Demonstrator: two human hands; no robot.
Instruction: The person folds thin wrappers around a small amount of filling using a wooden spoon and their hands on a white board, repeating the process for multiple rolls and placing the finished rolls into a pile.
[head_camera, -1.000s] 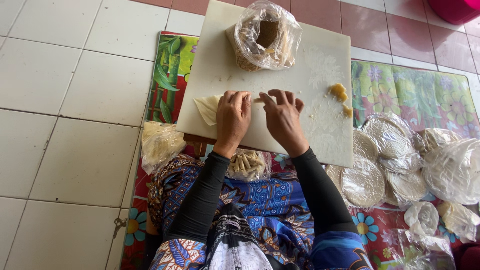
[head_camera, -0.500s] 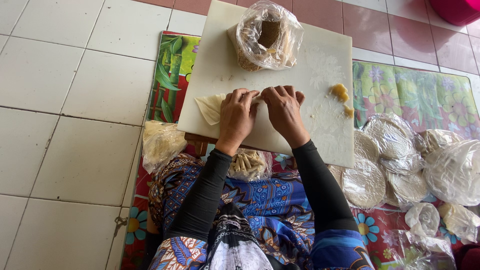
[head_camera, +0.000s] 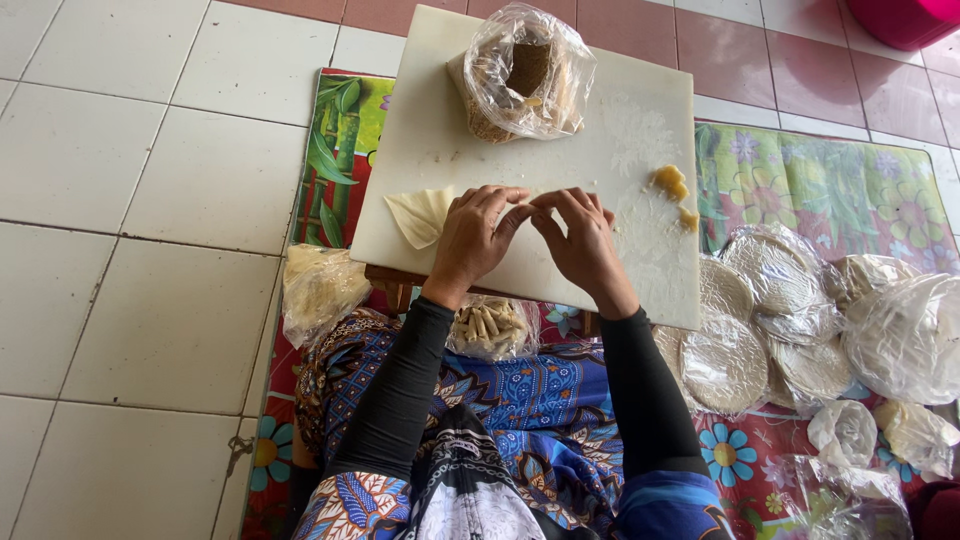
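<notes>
My left hand (head_camera: 470, 240) and right hand (head_camera: 580, 240) pressed the thin pale folded pastry sheet (head_camera: 420, 215) lying crosswise near the white rectangular board's (head_camera: 430, 130) near edge, its free end poking leftward past my left hand.

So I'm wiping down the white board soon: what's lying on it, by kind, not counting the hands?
Clear plastic bag with brownish contents: 1
Pale folded wrapper, partly under the left hand: 1
Yellow lumps: 2
Total: 4
</notes>
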